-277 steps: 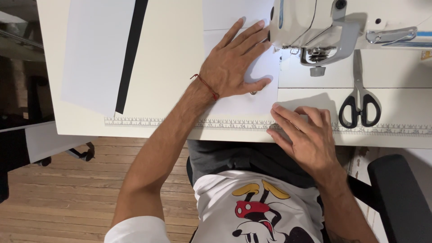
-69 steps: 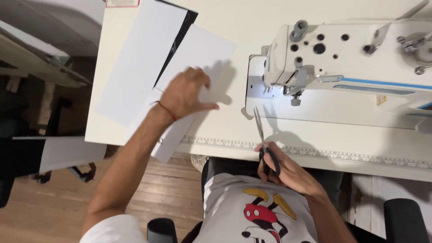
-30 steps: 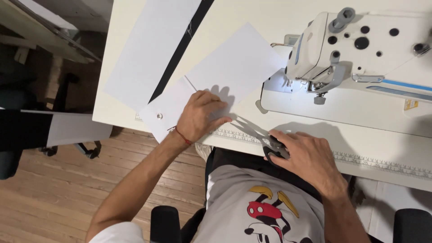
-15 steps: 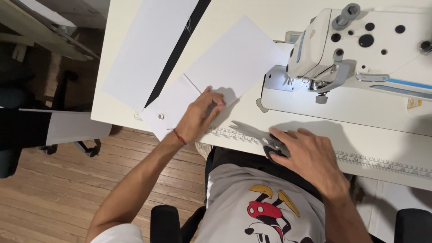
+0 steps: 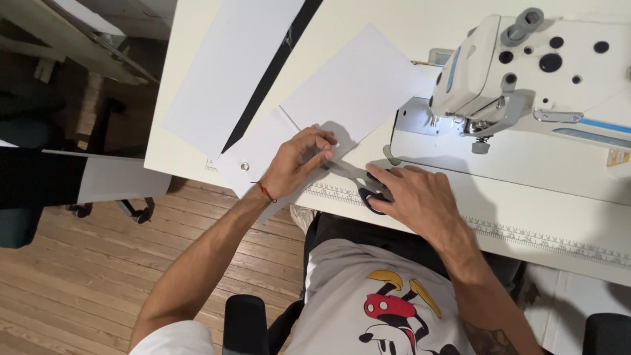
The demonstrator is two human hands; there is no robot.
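Big white table (image 5: 407,20), sewing machine (image 5: 526,72) far right, and in the middle the paper sheet (image 5: 355,92), lying flat across the near edge. Left hand (image 5: 296,161) pins it, fingers curled onto the sheet right beside the blades; a judgement here, but those fingertips look close enough to get nicked if the cut runs on. Right hand (image 5: 417,197) grips the scissors (image 5: 365,184), fingers wrapped through the handles. The sheet overhangs the table, so it could sag and skew the line. The blade tips sit under the left fingers, and whether they are parted is hard to tell.
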